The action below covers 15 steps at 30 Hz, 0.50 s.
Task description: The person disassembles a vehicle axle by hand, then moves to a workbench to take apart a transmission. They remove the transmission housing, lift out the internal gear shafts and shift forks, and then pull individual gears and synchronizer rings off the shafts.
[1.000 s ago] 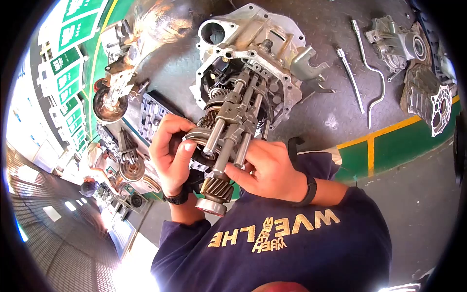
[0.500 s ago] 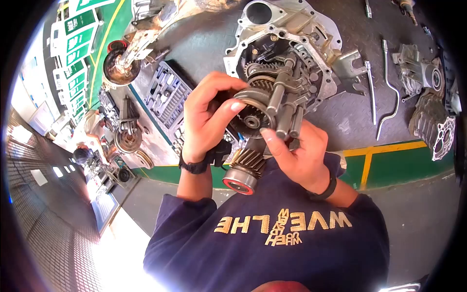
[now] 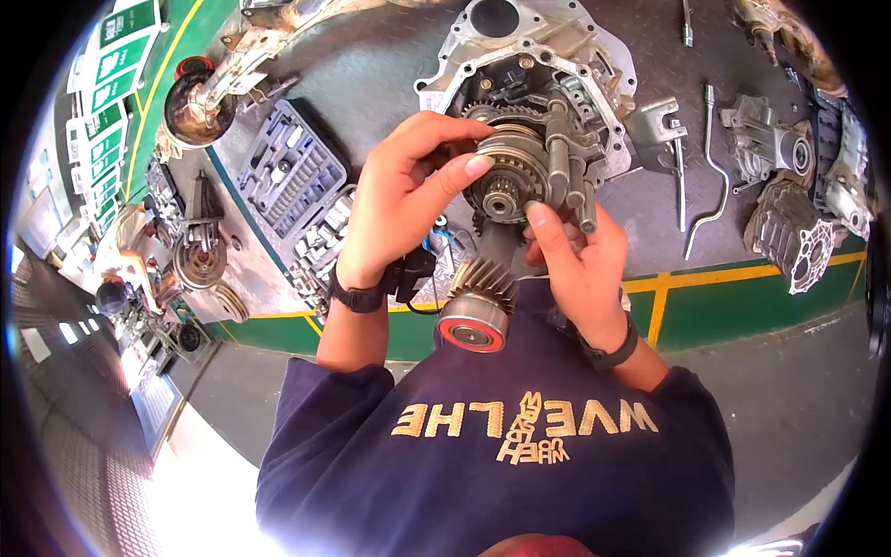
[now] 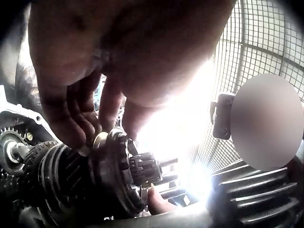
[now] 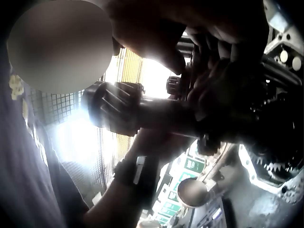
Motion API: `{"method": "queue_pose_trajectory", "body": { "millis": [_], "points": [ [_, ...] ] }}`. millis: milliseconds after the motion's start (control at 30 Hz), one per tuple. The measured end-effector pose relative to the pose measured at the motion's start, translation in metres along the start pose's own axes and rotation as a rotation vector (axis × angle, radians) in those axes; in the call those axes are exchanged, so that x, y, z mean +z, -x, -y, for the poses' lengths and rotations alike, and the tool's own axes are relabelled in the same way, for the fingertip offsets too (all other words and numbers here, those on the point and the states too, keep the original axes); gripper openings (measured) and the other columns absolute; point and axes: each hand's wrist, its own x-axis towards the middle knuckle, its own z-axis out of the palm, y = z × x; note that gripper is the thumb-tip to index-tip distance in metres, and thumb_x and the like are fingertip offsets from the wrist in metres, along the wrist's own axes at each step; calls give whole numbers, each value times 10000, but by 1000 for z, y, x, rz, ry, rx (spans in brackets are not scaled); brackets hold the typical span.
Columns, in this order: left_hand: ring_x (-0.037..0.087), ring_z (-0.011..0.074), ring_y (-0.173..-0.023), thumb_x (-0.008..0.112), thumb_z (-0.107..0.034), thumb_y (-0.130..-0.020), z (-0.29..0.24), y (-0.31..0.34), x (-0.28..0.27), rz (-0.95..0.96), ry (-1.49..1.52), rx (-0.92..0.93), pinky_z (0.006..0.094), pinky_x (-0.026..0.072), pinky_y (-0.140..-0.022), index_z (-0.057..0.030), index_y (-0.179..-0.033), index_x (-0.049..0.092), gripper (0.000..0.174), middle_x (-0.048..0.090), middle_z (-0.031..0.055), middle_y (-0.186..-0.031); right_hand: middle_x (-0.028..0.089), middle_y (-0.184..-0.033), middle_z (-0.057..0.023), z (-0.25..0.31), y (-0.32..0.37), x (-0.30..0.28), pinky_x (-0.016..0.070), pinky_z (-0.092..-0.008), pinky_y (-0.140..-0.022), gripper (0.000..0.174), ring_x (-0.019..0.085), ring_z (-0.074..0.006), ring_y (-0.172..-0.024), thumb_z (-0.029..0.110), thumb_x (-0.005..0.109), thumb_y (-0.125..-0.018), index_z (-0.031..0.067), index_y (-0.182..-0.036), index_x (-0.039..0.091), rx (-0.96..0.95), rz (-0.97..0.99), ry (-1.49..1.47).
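Holding a gear-shaft cluster point(image 3: 478, 292) by the transmission case point(image 3: 557, 51)

The left hand point(image 3: 408, 200) is curling round the cluster's top gear point(image 3: 506, 172) while the right hand point(image 3: 575, 265) is gripping the shift rods point(image 3: 571, 181). This looks mid-lift, so the next move is calling for keeping the shafts meshed.

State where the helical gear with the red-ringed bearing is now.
Head view, low centre: the helical gear ends the gear shaft assembly, just below the left hand and right hand gripping it, above the navy shirt.

Left hand point(image 3: 408, 200) curls fingers and thumb in a grip; right hand point(image 3: 580, 269) sits close beside, fingers curled upward.
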Motion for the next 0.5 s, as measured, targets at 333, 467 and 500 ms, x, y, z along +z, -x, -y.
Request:
{"method": "queue_pose_trajectory", "body": {
  "millis": [333,467,500],
  "points": [
    [614,128,-942,664,-96,-959,-1,3,0,-8,28,-50,267,501,-817,18,-1192,679,260,614,74,-1050,661,-809,-19,6,-3,-11,462,-212,-558,246,564,-32,-652,168,708,-960,-18,-1105,641,115,82,-25],
    [614,142,-949,667,-128,-954,2,3,0,3,-52,-9,282,509,-818,7,-1210,678,290,607,89,-1074,682,-882,-46,6,-7,-10,497,-209,-616,307,602,-55,-720,140,710,-953,-45,-1169,596,53,56,-12],
    [615,146,-951,668,-135,-953,2,3,-1,16,-74,1,285,511,-819,5,-1216,677,298,605,92,-1081,687,-896,-53,6,-9,-10,504,-207,-629,324,611,-61,-734,130,712,-950,-53,-1185,584,35,45,3]
  ]
}}
